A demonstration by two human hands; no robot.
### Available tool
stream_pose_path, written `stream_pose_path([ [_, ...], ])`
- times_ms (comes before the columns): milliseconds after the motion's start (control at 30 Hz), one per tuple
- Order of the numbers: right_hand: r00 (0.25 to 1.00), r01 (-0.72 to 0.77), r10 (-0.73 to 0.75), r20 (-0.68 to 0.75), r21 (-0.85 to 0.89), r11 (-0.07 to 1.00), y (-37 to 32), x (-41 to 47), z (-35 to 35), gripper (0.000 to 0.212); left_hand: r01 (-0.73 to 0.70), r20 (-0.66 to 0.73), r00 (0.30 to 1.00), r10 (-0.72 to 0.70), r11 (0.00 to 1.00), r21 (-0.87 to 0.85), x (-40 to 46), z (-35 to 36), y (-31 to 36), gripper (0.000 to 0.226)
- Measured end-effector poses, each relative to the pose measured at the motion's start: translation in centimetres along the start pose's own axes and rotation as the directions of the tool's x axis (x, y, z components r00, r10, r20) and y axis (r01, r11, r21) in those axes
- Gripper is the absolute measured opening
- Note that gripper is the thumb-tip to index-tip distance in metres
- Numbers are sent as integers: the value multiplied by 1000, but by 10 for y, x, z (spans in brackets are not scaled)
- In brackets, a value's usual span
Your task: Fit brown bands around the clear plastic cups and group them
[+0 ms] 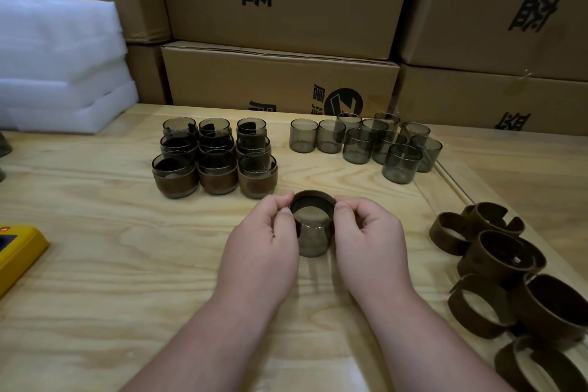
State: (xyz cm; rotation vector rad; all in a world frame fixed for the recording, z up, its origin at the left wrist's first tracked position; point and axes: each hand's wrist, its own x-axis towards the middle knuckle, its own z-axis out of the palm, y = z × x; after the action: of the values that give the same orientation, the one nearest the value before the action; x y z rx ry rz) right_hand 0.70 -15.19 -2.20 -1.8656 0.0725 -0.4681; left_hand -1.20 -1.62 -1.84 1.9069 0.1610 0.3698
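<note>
A smoky clear cup point(313, 240) stands on the wooden table in front of me with a brown band point(313, 198) around its rim. My left hand point(265, 239) pinches the band on its left side and my right hand point(369, 235) pinches it on the right. Behind and to the left, several banded cups point(214, 157) stand grouped in a neat block. Several bare cups point(369, 140) cluster at the back right. A heap of loose brown bands point(506, 270) lies at the right edge.
Stacked cardboard boxes point(280, 76) wall off the back of the table. White foam sheets point(60, 64) are piled at the back left. A yellow device point(17, 251) lies at the left edge. A raised wooden strip point(445, 181) runs along the right.
</note>
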Motion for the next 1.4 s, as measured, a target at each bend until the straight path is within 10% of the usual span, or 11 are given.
stream_pose_path([
  [1400, 998, -10, 32, 51, -385, 923, -1, 7, -1, 39, 38, 102, 993, -62, 974, 225, 1, -1, 1, 38],
])
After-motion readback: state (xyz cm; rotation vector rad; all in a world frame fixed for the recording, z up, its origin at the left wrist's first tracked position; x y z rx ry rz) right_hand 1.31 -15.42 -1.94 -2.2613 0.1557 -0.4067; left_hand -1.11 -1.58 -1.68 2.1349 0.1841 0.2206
